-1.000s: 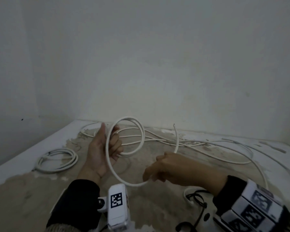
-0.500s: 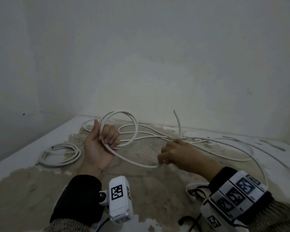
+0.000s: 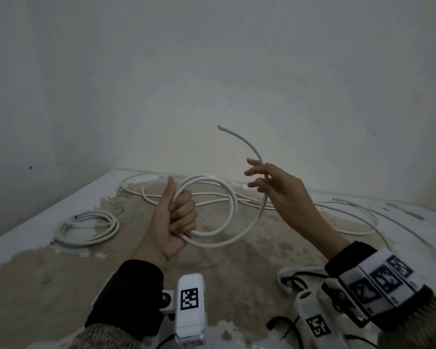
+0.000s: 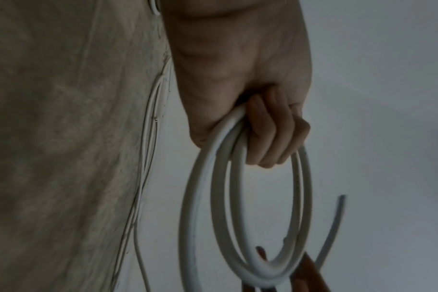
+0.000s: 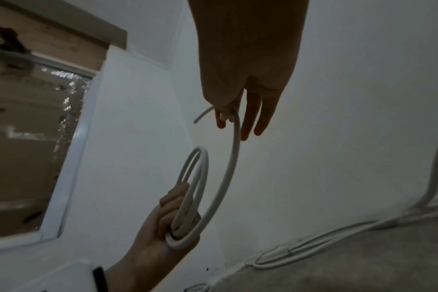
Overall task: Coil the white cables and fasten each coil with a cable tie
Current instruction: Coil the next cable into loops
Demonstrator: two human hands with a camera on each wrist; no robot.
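Observation:
My left hand (image 3: pixel 178 219) is raised thumb-up, with its fingers curled round a small coil of white cable (image 3: pixel 233 205) of about two loops. From the coil, the cable's free tail (image 3: pixel 252 149) curves up to my right hand (image 3: pixel 264 178), raised to the right. The thumb and forefinger pinch the tail and the other fingers are spread; the cut end points up and left. The left wrist view shows the left hand (image 4: pixel 265 136) closed round the loops of the coil (image 4: pixel 200 197). In the right wrist view the right hand (image 5: pixel 234 116) holds the tail (image 5: pixel 229 173) above the left hand (image 5: pixel 168 221).
A finished coil (image 3: pixel 88 230) lies on the floor at the left. Several loose white cables (image 3: pixel 342 217) sprawl along the far wall and to the right. A white strap with black cords (image 3: pixel 287 280) lies near my right wrist. Walls close off the corner.
My right hand has risen up and to the right, lifting the cable's free end off the floor. My left hand has closed round one more loop.

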